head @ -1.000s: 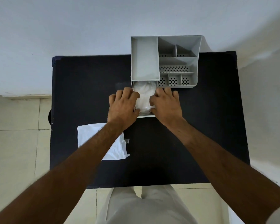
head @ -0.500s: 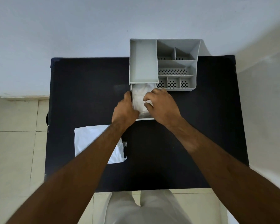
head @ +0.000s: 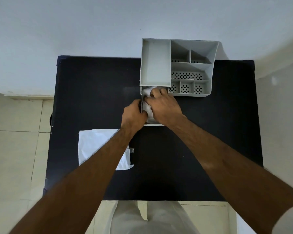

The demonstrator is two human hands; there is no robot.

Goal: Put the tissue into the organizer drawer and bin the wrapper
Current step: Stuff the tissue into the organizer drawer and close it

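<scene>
Since a moment ago the right hand (head: 162,105) has pushed farther into the drawer (head: 152,124), fingers now reaching up to the organizer's front, while the left hand (head: 134,115) has slid to the drawer's left wall. Big black table (head: 95,92) fills the scene. At its far edge sits the grey organizer (head: 156,65), tall compartment on the left, perforated cells on the right. Nearer and to the left lies the flat white wrapper (head: 95,146), partly under the left forearm. Out front, the drawer is pulled open. Left hand is curled closed, gripping the drawer's left side. Right hand presses down, fingers bent on the tissue (head: 147,95), which sits inside the drawer.
</scene>
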